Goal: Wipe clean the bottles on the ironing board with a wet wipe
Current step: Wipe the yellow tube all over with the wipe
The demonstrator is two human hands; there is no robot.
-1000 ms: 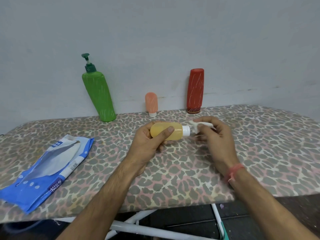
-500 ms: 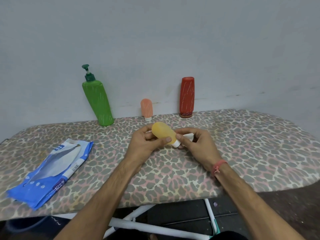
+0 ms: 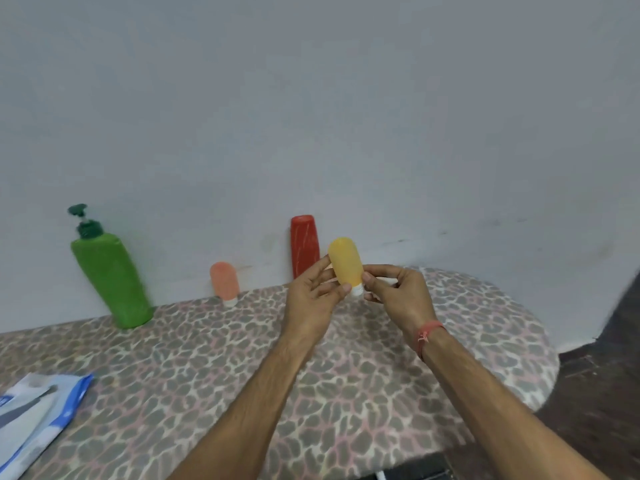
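Leopard-print ironing board [image 3: 207, 375] w/ wipes pack [image 3: 31, 417] cut off at left edge; left hand [image 3: 311, 303] fingers and right hand [image 3: 398, 292] fingertips pinch yellow bottle [image 3: 345, 260] cap-down above it; wet wipe hidden, can't tell.

I see soft, even, rather dim light with a cool grey cast; I cannot tell its source. The wall [image 3: 311, 98] behind the green pump bottle [image 3: 109, 278] shows no glare and no hard shadows. That bottle is smeared by motion blur, and so are the small bottles to its right. It leans outward, bent by the wide lens. Below it, the ironing board [image 3: 173, 375] curves at its far right end, and the dark corner beyond is streaked.
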